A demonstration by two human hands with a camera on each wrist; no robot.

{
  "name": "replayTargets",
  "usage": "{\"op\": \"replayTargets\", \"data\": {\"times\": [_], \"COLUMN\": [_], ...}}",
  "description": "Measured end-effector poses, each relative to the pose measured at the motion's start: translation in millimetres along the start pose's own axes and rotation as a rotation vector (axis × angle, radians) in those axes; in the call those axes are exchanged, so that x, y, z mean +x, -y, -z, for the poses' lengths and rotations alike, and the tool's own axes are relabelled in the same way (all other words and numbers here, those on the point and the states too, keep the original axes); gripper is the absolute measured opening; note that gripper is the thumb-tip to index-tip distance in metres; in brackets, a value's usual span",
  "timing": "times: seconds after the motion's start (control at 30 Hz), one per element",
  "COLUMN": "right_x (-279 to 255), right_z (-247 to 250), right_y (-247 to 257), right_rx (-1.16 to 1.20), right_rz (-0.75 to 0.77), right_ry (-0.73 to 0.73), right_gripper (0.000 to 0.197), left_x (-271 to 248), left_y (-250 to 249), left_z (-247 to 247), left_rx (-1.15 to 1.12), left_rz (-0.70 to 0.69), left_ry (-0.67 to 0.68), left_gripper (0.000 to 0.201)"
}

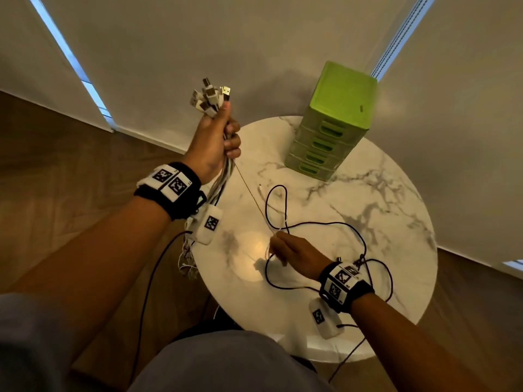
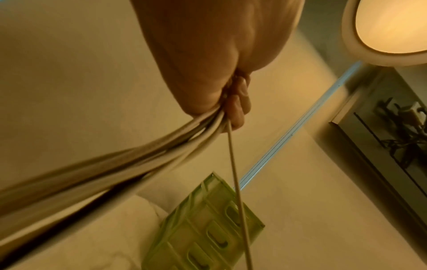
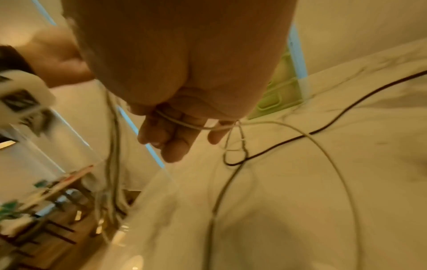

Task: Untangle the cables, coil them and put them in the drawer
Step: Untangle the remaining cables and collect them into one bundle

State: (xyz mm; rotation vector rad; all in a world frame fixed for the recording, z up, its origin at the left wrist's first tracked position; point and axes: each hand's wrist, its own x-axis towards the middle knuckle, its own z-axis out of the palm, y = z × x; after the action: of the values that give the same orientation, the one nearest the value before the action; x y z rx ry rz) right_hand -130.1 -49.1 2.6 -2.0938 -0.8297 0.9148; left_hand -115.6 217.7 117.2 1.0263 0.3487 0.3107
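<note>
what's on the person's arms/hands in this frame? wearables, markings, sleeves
Bare forearms and bare hands, no gloves. The left wrist and the right wrist each carry a black band with white square-marker tags. A white marker-tagged module sits below each wrist, left and right, each with a thin black lead trailing off. Grey sleeve shows at the left upper arm.

Round white marble-patterned counter point(image 1: 368, 222) stands on a brown wood floor point(image 1: 70, 171), close to plain pale walls point(image 1: 198, 38). A lit round ceiling lamp point(image 2: 392, 27) shows in the left wrist view.
</note>
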Motion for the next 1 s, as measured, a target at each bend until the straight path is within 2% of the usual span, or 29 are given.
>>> {"op": "replayTargets", "data": {"times": [0.1, 0.17, 0.2, 0.33, 0.47, 0.6, 0.73, 0.8, 0.9, 1.0], "right_x": [-6, -9, -8, 11, 26, 31, 32, 32, 27, 15], "right_z": [17, 33, 40, 59, 63, 57, 50, 44, 28, 12], "right_y": [-37, -50, -53, -35, 20, 69, 88, 84, 58, 12], "right_rx": [-0.202, -0.197, -0.195, -0.275, -0.095, -0.060, -0.066, -0.013, -0.028, -0.095], "right_rz": [-0.162, -0.287, -0.291, -0.083, 0.019, 0.149, 0.207, 0.161, 0.022, -0.077], "right_ry": [-0.042, -0.102, -0.166, -0.391, -0.452, -0.370, -0.267, -0.173, 0.002, 0.104], "right_gripper": [0.040, 0.044, 0.046, 0.050, 0.043, 0.034, 0.035, 0.043, 0.057, 0.057], "left_x": [0, -3, -5, -17, -29, -31, -32, -29, -20, -9], "left_y": [-13, -14, -12, 13, 43, 61, 59, 53, 39, 14], "left_z": [5, 6, 6, 2, -9, -14, -21, -22, -15, -5], "left_rx": [0.044, 0.063, 0.083, 0.218, 0.450, 0.554, 0.489, 0.493, 0.409, 0.271], "left_rz": [-0.056, -0.070, -0.067, 0.002, 0.097, 0.175, 0.141, 0.099, 0.014, -0.025], "left_ry": [0.037, 0.047, 0.047, 0.066, 0.112, 0.158, 0.181, 0.149, 0.084, 0.043], "left_gripper": [0.035, 0.035, 0.035, 0.037, 0.041, 0.051, 0.045, 0.044, 0.031, 0.031]}}
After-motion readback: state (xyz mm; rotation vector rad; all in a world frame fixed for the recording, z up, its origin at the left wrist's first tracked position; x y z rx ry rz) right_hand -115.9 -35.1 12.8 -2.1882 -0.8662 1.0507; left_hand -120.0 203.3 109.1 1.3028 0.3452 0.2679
